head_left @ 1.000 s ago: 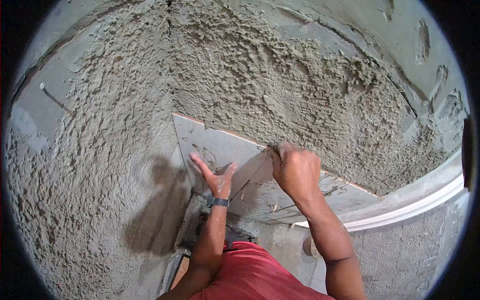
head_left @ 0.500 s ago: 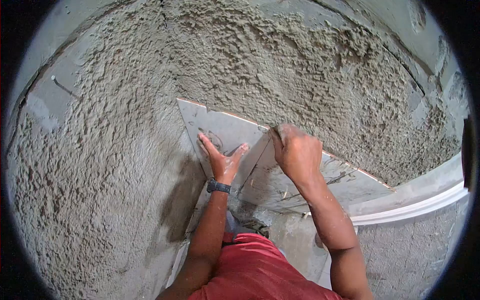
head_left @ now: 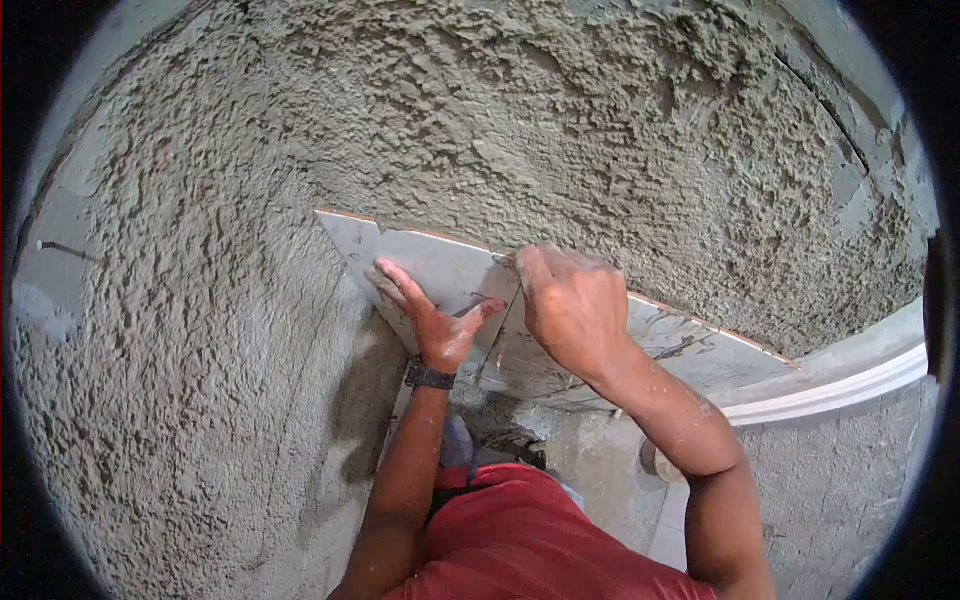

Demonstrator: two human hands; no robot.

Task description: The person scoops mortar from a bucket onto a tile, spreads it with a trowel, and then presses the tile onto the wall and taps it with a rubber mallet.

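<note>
Smeared with mortar, my left hand [head_left: 435, 318] lies against the face of a pale grey wall tile [head_left: 440, 262], thumb and fingers spread. The tile stands in the corner, and its top edge shows a reddish line. My right hand [head_left: 572, 305] is closed at the top edge, by the joint with the neighbouring tile [head_left: 735, 368]. Its fingertips are turned away from me, so what they grip is hidden. A small bit of something shows beside the knuckles, too small to name. Grey smears mark both tiles.
Rough wet mortar [head_left: 450, 120] covers the wall above the tiles, and more coats the left wall [head_left: 190, 380]. A nail [head_left: 65, 248] sticks out at the far left. A white curved trim [head_left: 830, 388] runs along the right. Below is the floor [head_left: 610, 465].
The view has tilted and shifted a little. My right hand has turned and moved slightly left along the top edge. My left hand stays on the tile with its fingers spread.
</note>
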